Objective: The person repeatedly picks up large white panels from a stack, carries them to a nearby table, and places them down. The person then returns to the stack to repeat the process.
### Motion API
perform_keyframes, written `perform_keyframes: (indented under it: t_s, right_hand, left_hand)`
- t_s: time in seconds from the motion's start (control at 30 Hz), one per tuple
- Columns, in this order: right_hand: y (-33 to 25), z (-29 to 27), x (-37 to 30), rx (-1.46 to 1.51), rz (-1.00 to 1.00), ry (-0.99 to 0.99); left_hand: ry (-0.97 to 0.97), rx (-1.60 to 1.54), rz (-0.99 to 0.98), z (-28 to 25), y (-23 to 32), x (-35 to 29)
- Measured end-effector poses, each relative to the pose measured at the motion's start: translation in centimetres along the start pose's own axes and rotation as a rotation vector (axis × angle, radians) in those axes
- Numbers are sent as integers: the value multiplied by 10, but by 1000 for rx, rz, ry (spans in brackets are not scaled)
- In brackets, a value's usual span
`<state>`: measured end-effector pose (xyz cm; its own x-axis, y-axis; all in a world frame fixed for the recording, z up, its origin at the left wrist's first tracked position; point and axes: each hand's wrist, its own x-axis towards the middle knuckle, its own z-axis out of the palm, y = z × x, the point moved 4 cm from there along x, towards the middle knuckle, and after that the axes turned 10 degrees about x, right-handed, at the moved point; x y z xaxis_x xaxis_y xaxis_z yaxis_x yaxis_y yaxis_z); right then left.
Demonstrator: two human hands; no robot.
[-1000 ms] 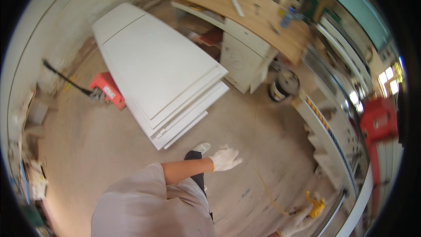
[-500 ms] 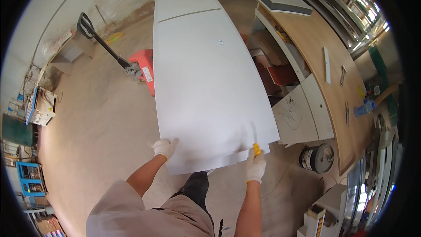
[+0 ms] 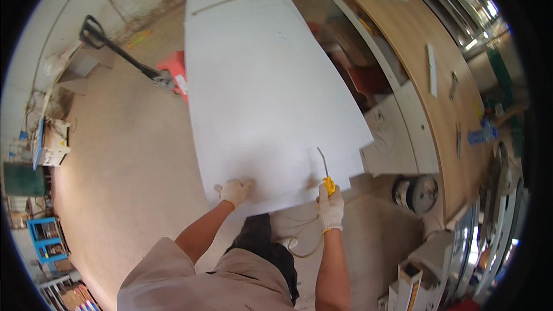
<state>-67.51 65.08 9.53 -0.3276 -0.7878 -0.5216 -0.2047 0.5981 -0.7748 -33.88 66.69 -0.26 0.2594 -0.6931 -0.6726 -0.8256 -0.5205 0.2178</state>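
a wood-topped desk (image 3: 423, 40) stands on the right, a dark bucket (image 3: 422, 194) near its close end, and a red pallet jack (image 3: 174, 69) is left of the long white panel (image 3: 259, 92), which lies flat in front of the person. the left hand (image 3: 235, 191) is over its near left corner, fingers apart; the right hand's (image 3: 330, 210) fingers are clamped on a yellow air gun (image 3: 329, 185), its bent nozzle above the near right part.
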Motion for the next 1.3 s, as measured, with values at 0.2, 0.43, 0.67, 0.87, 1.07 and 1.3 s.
perform_keyframes:
  t_s: [0.2, 0.43, 0.67, 0.87, 1.07, 1.3]
  right_hand:
    - [134, -82, -75, 310, 126, 294]
    - [218, -102, -129, 121, 257, -96]
    - [229, -129, -151, 259, 281, 52]
    - [234, -139, -149, 645, 32, 320]
    - [247, -127, -130, 632, 170, 389]
    - [261, -116, -107, 515, 244, 314]
  left_hand:
    - [-165, -389, -195, 33, 18, -6]
    - [-23, -251, -122, 64, 9, 5]
    - [-260, -654, -182, 116, 53, -14]
    - [-54, -1135, 60, 116, 90, -43]
    - [-4, -997, -184, 120, 77, -59]
    - [135, -771, 391, 181, -18, -94]
